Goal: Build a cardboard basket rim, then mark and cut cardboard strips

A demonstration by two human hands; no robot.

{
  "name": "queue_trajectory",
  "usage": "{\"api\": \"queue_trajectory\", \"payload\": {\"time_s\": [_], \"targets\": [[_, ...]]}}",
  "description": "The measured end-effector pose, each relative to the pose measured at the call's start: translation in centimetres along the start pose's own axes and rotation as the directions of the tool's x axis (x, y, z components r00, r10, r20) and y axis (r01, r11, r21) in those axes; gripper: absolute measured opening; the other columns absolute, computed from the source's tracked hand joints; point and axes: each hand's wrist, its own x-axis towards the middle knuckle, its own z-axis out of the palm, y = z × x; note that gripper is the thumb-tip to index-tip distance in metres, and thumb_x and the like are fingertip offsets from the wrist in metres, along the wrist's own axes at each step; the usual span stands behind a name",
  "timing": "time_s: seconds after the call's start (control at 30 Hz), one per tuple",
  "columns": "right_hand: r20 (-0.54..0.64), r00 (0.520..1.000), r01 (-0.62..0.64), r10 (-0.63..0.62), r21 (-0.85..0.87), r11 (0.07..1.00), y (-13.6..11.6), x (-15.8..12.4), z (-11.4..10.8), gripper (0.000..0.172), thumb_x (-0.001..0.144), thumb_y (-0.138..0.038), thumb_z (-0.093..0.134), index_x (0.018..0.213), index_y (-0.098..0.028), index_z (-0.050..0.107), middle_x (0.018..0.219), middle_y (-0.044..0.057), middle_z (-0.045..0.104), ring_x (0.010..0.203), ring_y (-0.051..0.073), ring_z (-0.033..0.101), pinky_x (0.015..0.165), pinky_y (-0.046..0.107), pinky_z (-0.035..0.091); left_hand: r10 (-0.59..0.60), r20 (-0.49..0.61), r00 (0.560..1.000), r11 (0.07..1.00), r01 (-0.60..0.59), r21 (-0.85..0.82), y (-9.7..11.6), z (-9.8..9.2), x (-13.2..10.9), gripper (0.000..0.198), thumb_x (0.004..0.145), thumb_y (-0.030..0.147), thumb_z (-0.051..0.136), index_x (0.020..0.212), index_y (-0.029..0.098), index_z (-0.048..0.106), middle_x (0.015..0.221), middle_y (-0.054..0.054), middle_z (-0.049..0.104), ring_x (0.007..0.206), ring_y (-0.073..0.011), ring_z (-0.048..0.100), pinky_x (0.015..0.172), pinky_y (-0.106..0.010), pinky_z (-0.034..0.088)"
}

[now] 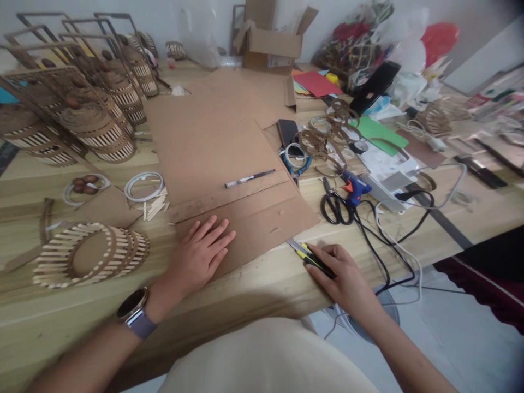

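Note:
My left hand (200, 254) lies flat with spread fingers on a folded strip of the brown cardboard sheet (213, 131). A watch sits on that wrist. In my right hand (344, 273) is a yellow and black utility knife (309, 255), its blade out and pointing toward the cardboard's near right edge. A pen (249, 178) rests on the sheet beyond my left fingers. Several short slits and a long crease mark the cardboard near my hands.
Left of the sheet are a round slatted basket (90, 254), a white ring (144, 186) and several lidded baskets with handles (98, 131). On the right lie black-handled scissors (336, 207), a blue glue gun (355, 188), cables (368, 240) and a power strip (387, 191). An open box (274, 43) stands behind.

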Motion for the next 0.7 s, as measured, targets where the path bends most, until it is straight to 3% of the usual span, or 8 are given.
{"api": "queue_trajectory", "payload": {"time_s": [0.7], "targets": [[0.016, 0.999, 0.030, -0.031, 0.016, 0.999, -2.1, -0.7, 1.2, 0.044, 0.093, -0.036, 0.055, 0.129, -0.015, 0.068, 0.092, 0.012, 0.059, 0.089, 0.027, 0.061, 0.081, 0.044, 0.056, 0.029, -0.005, 1.000, 0.999, -0.029, 0.013, -0.2, -0.2, 0.1, 0.044, 0.105, 0.034, 0.033, 0.140, 0.026, 0.058, 0.148, -0.005, 0.055, 0.142, -0.0327, 0.040, 0.113, -0.058, 0.035]]}}
